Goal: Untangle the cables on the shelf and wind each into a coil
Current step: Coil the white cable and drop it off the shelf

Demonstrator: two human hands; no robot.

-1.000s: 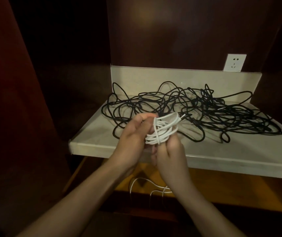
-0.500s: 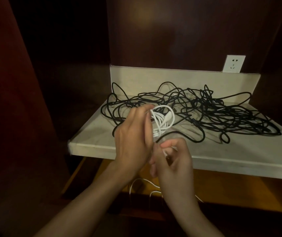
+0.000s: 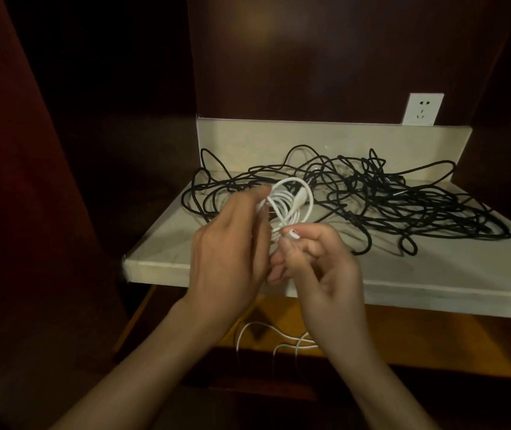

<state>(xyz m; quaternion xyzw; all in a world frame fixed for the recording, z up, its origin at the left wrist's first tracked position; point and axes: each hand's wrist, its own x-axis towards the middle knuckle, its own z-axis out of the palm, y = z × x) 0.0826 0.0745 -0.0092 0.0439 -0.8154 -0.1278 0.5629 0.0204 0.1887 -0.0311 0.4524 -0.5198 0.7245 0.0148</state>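
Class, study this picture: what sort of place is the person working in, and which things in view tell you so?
Probably a built-in nook of dark wooden furniture indoors, perhaps a wardrobe or desk alcove. Clues: the dark wood panels, a pale shelf holding tangled black cables, and a wall socket behind it.

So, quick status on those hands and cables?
Left hand holds white cable coil. Right hand pinches its end. Black cable tangle on shelf, untouched.

Your left hand (image 3: 232, 243) hides part of the white cable coil (image 3: 288, 206), its fingertips are blurry, and the shelf (image 3: 434, 274) runs off frame right.
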